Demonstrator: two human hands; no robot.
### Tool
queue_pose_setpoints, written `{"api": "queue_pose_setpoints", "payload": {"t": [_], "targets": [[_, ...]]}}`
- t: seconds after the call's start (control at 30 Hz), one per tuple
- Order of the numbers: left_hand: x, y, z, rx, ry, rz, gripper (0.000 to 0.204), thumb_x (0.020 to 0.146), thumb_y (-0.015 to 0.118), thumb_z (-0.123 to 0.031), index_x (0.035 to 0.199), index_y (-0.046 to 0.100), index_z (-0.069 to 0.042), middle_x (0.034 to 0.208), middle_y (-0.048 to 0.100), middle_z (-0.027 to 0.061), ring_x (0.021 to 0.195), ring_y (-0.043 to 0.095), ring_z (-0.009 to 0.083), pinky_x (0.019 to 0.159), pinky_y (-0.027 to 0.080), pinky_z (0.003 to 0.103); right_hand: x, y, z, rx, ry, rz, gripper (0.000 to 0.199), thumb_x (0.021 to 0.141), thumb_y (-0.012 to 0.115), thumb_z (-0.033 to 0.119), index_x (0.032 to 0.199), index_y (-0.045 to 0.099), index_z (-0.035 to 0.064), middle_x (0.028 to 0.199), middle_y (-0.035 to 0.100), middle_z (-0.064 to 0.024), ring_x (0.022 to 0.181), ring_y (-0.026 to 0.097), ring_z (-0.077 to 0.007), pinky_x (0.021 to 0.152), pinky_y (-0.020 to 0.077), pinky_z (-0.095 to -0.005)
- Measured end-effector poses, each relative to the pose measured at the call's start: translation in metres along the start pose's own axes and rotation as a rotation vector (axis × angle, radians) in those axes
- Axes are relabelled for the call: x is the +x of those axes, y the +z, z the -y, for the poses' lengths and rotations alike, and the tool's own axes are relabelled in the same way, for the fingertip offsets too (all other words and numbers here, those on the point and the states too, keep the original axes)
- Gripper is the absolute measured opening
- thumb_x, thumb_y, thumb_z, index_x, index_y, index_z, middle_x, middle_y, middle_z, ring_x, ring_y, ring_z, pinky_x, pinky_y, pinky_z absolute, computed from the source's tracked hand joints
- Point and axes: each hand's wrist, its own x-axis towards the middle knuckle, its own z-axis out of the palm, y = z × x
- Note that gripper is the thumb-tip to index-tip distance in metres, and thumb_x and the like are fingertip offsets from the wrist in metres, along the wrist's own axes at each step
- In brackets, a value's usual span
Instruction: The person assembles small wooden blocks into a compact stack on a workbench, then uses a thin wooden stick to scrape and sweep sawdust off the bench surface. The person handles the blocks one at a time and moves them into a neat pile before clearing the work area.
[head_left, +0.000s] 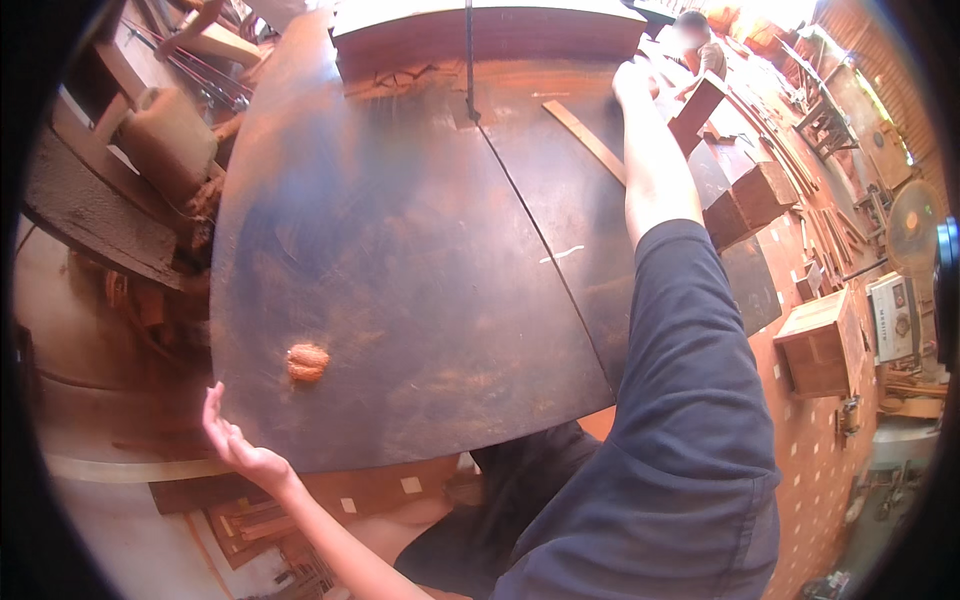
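While left hand hangs open by dark steel table (dusty, curved edge), right hand grasps wood strip.

The right arm wears a loose, dark navy short sleeve of plain cloth, creased at the shoulder, ending above the elbow; below it the forearm is bare. The left forearm is bare too. Both hands are ungloved, without rings or watch
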Motion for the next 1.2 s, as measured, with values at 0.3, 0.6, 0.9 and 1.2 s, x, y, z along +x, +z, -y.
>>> {"api": "queue_pose_setpoints", "payload": {"t": [0.3, 0.6, 0.9, 1.2], "targets": [[0.002, -0.002, 0.003, -0.055, 0.028, -0.008, 0.057, 0.087, 0.034, -0.024, 0.133, 0.053, 0.005, 0.138, 0.058, 0.0194, 0.138, 0.046, 0.0316, 0.123, 0.025, 0.045, -0.003, 0.000, 0.018, -0.047, -0.433, 0.073, 0.029, 0.090, 0.051, 0.008, 0.106, 0.073, -0.0017, 0.111, 0.071, -0.0239, 0.105, 0.071, -0.0363, 0.091, 0.0565, -0.0459], [0.003, 0.004, -0.001, -0.006, 0.016, -0.005, 0.054, 0.087, 0.033, -0.018, 0.132, 0.055, 0.004, 0.136, 0.059, 0.0189, 0.136, 0.048, 0.0310, 0.122, 0.028, 0.045, -0.025, -0.022, 0.041, -0.062, -0.669, 0.138, 0.028, 0.091, 0.050, 0.006, 0.107, 0.073, 0.0015, 0.110, 0.072, -0.0203, 0.105, 0.070, -0.0352, 0.090, 0.0572, -0.0438], [0.004, 0.006, 0.001, 0.093, 0.029, 0.038, 0.052, 0.088, 0.035, -0.016, 0.130, 0.055, 0.005, 0.135, 0.060, 0.0193, 0.135, 0.049, 0.0318, 0.119, 0.030, 0.045, -0.034, -0.019, 0.065, 0.026, -0.824, 0.094, 0.029, 0.092, 0.045, 0.006, 0.110, 0.066, -0.0016, 0.097, 0.072, -0.0256, 0.092, 0.072, -0.0395, 0.082, 0.0577, -0.0477], [0.006, 0.012, -0.007, 0.218, 0.086, 0.105, 0.051, 0.089, 0.036, -0.018, 0.129, 0.057, 0.005, 0.137, 0.059, 0.0192, 0.137, 0.048, 0.0340, 0.118, 0.032, 0.045, -0.042, -0.024, 0.108, 0.102, -0.887, 0.090, 0.027, 0.094, 0.048, 0.010, 0.112, 0.066, 0.0013, 0.098, 0.072, -0.0237, 0.094, 0.072, -0.0379, 0.082, 0.0578, -0.0470]]}}
